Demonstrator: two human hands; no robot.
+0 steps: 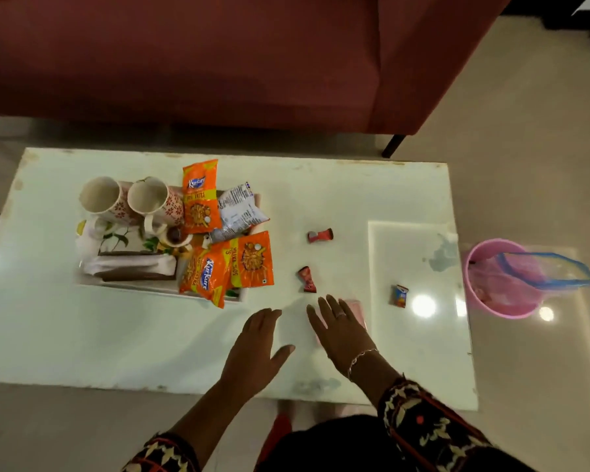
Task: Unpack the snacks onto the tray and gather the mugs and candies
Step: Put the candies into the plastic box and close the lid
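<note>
A white tray [92, 281] with a leaf print sits on the left of the table. Two floral mugs [103, 199] [154, 202] lie tipped on its far side. Orange snack packets [200, 199] [252, 260] [205, 274] and a white packet [239, 209] are piled on its right part. Three wrapped candies lie loose on the table: a red one [320, 235], another red one [307, 279] and an orange-blue one [400, 296]. My left hand [252, 345] hovers open over the table. My right hand [341, 330] is open, flat over a pink object [356, 311], just below the second red candy.
The white table [82, 345] has a raised glossy panel [413, 335] at right. A pink bucket [498, 277] with a clear blue-rimmed bag stands on the floor right of the table. A dark red sofa [218, 63] runs along the far side.
</note>
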